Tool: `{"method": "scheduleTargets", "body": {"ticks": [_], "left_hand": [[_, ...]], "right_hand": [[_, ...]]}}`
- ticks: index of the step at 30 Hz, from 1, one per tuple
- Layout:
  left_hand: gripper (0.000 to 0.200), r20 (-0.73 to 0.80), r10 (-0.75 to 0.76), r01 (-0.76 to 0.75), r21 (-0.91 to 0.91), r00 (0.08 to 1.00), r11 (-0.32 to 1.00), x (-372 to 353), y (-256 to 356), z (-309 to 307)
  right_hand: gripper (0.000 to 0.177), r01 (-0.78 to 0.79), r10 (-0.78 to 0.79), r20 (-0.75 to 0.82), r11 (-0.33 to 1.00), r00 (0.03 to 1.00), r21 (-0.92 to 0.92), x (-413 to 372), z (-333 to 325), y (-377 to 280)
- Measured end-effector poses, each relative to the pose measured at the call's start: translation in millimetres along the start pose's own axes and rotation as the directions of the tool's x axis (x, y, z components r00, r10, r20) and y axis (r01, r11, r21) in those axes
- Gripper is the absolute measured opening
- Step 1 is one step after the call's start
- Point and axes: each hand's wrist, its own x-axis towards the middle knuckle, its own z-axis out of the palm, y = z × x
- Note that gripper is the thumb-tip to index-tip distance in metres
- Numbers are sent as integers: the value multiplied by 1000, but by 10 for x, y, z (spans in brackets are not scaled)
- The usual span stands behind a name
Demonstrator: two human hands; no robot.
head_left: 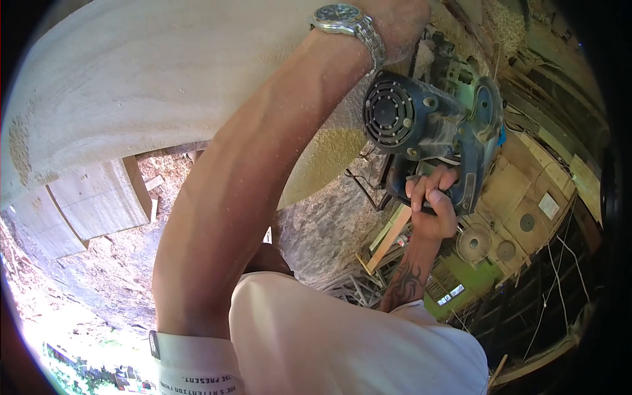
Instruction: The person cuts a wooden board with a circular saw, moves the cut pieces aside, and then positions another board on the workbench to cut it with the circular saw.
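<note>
My right hand is wrapped round the rear loop handle of a dusty dark power tool, which looks like an electric planer. Its round vented motor housing faces left. Beyond the tool's front, at the top edge of the view, is my left hand; its fingers are hidden, and I cannot tell what they hold. A metal wristwatch sits on that wrist. My left forearm crosses over a large pale wooden slab with sawdust on it. The tool lies at the slab's right side.
Wood shavings and dust cover the ground below the slab. Pale boards stand at the left. Behind my right arm are a round fan, a plywood panel and hanging cords. Timber lies along the upper right.
</note>
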Motion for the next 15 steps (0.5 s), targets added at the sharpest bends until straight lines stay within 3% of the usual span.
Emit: {"method": "scheduleTargets", "body": {"ticks": [3, 15], "left_hand": [[18, 86, -19, 19, 1, 996, 1000, 5, 10, -63], [16, 110, 12, -9, -23, 994, 1000, -42, 82, -253]], "right_hand": [[25, 3, -3, 2, 1000, 1000, 0, 35, 5, 0], [22, -68, 67, -44, 998, 997, -18, 122, 125, -88]]}}
